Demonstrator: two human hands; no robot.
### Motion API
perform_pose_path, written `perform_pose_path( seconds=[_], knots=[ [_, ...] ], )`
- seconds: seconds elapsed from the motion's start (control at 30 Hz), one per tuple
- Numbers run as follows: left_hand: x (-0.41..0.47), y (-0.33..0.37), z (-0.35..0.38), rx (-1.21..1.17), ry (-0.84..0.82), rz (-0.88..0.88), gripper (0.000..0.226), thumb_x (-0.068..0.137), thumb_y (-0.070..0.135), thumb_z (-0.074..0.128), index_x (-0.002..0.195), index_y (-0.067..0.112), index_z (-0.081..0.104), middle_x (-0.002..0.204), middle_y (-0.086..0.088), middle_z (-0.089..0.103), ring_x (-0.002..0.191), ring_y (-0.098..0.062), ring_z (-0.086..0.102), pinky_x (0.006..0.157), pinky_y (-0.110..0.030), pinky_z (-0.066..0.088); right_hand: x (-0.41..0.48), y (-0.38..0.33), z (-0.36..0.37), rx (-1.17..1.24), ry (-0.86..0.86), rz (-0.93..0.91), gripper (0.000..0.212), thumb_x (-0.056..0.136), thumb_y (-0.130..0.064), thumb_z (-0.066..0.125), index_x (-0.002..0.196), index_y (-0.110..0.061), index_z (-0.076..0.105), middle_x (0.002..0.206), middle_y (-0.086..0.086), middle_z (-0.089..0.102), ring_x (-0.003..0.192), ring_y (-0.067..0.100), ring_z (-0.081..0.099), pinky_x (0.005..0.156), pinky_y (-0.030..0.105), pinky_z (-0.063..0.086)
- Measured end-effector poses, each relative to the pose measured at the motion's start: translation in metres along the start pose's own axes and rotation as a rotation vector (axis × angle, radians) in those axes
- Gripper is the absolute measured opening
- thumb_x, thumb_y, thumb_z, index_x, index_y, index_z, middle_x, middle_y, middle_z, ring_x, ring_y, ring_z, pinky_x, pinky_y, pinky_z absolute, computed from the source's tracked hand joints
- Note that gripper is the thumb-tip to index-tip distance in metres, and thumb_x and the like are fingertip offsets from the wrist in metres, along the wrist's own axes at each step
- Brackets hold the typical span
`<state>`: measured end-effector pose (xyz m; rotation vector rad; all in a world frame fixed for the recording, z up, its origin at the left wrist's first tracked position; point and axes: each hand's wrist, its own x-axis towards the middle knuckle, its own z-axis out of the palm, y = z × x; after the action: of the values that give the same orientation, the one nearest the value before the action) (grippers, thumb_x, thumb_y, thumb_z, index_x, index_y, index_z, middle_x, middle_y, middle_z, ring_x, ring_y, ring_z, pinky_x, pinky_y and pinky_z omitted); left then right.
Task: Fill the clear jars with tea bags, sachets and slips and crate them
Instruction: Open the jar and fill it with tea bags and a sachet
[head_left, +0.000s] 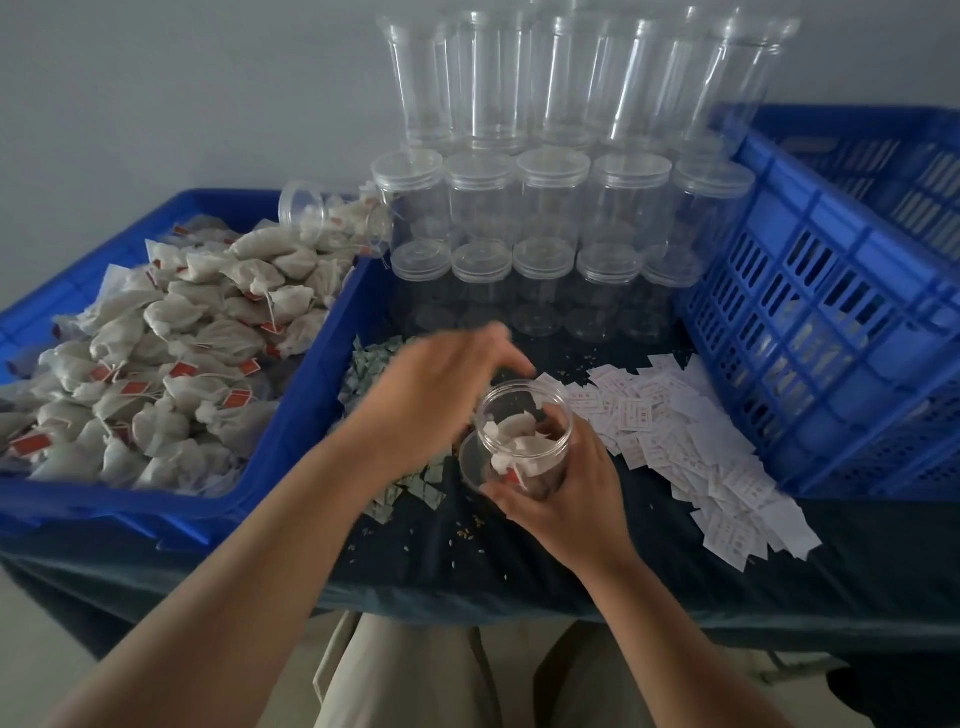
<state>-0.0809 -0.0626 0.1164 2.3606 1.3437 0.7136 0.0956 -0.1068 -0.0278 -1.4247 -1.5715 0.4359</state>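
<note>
Left of the blue crate (831, 338), the right hand (566, 499) clasped an open jar (553, 410) holding tea bags (522, 449); the left hand (441, 389), blurred, showed no readable grip.

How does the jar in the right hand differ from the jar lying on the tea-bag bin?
The held jar is tilted in the right hand, mouth open, holding few tea bags; the lying jar rests on its side, untouched, packed full. Both are clear and hold white tea bags.
</note>
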Motion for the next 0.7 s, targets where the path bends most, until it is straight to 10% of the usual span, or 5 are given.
perform_pose_path(
  seconds=[0.1, 0.23, 0.7],
  knots=[
    [0.005, -0.053, 0.002, -0.113, 0.178, -0.309, 0.016, 0.107, 0.048, 0.054, 0.103, 0.041, 0.069, 0.09, 0.016, 0.073, 0.071, -0.006, 0.067, 0.057, -0.02, 0.052, -0.002, 0.0, 0.0, 0.016, 0.008, 0.024, 0.091, 0.067, -0.07, 0.083, 0.14, -0.023, 0.057, 0.126, -0.021, 0.063, 0.119, 0.002, 0.06, 0.101, 0.037, 0.055],
    [-0.016, -0.103, 0.046, 0.196, -0.335, -0.382, 0.032, 0.098, 0.052, 0.071, 0.128, 0.042, 0.065, 0.122, 0.016, 0.065, 0.097, -0.003, 0.062, 0.08, -0.028, 0.053, -0.004, 0.003, -0.002, 0.068, 0.069, 0.089, 0.092, 0.066, -0.068, 0.085, 0.14, -0.021, 0.057, 0.123, -0.015, 0.065, 0.118, 0.008, 0.063, 0.099, 0.043, 0.057],
    [-0.025, -0.101, 0.061, -0.258, 0.355, -0.418, 0.021, 0.094, 0.048, 0.077, 0.113, 0.046, 0.068, 0.093, 0.024, 0.073, 0.081, 0.008, 0.07, 0.069, -0.02, 0.057, -0.003, 0.003, -0.001, 0.063, 0.074, 0.104, 0.094, 0.066, -0.068, 0.086, 0.143, -0.023, 0.056, 0.124, -0.02, 0.062, 0.12, 0.004, 0.061, 0.101, 0.037, 0.055]
  ],
)
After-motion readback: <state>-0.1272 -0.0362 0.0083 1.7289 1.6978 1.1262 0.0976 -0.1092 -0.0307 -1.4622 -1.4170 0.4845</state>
